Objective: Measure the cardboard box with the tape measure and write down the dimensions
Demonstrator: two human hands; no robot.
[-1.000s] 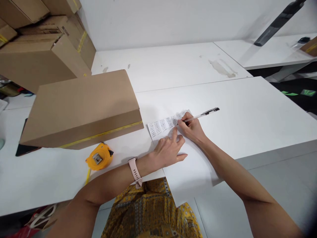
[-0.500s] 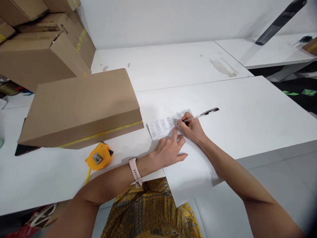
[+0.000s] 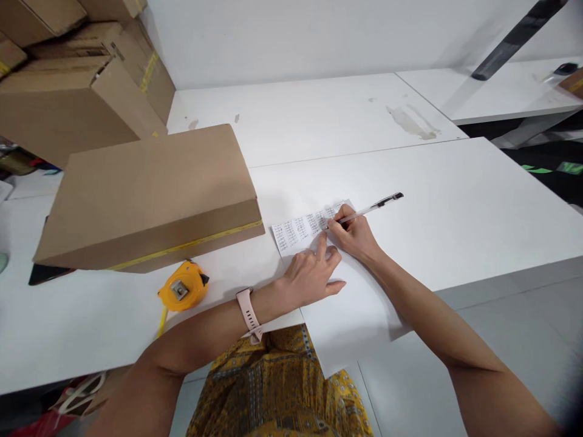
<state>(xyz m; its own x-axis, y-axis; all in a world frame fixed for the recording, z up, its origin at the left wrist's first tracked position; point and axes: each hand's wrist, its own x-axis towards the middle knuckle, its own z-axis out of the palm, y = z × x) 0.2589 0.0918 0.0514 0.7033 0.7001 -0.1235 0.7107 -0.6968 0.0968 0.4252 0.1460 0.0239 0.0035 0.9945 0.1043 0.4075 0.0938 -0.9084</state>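
Right hand (image 3: pixel 355 235) pinches a pen (image 3: pixel 368 210), its tip on a paper (image 3: pixel 346 303) that the flat, loosely spread left hand (image 3: pixel 310 276) pins down; lifting that hand could let the overhanging sheet slide.

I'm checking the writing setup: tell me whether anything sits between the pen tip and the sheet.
Nothing visible does. The right hand holds the pen with its tip on the sheet, and the left hand presses the sheet flat just beside it.
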